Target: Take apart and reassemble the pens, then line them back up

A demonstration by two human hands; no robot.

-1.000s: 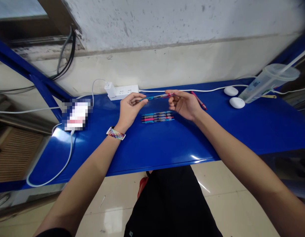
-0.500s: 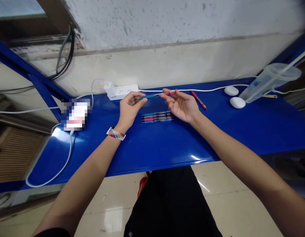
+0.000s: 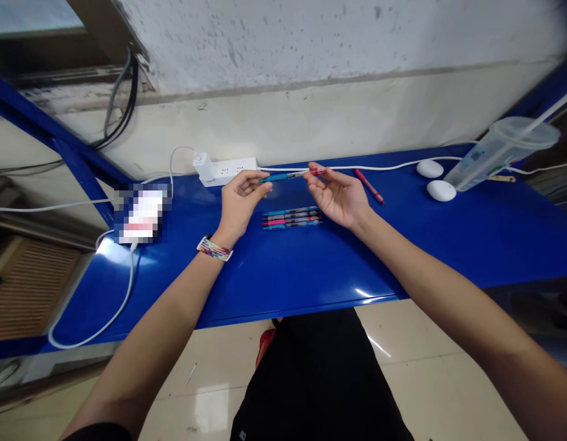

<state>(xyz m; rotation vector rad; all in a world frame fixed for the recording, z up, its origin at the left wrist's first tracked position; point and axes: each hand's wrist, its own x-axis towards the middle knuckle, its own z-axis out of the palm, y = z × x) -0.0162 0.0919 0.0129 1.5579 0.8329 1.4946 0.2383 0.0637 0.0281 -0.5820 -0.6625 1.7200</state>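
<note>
My left hand (image 3: pixel 242 199) pinches the teal end of a pen (image 3: pixel 281 177) held level above the blue table (image 3: pixel 283 275). At the pen's other end, my right hand (image 3: pixel 341 196) has thumb and fingers closed on a clear and red part (image 3: pixel 318 172); whether the two parts join is too small to tell. Below the hands, several pens (image 3: pixel 290 218) with teal, dark and pink parts lie side by side. A red pen part (image 3: pixel 370 187) rests on the table right of my right hand.
A white power strip (image 3: pixel 232 169) stands at the wall. Left lies a blurred phone (image 3: pixel 143 214) on a charging cable. Two white rounded cases (image 3: pixel 441 190) and a clear cup (image 3: pixel 497 153) with a straw are at the right.
The fingers of my right hand have shifted slightly right along the pen, and more of its middle shows. My left hand has barely moved.
</note>
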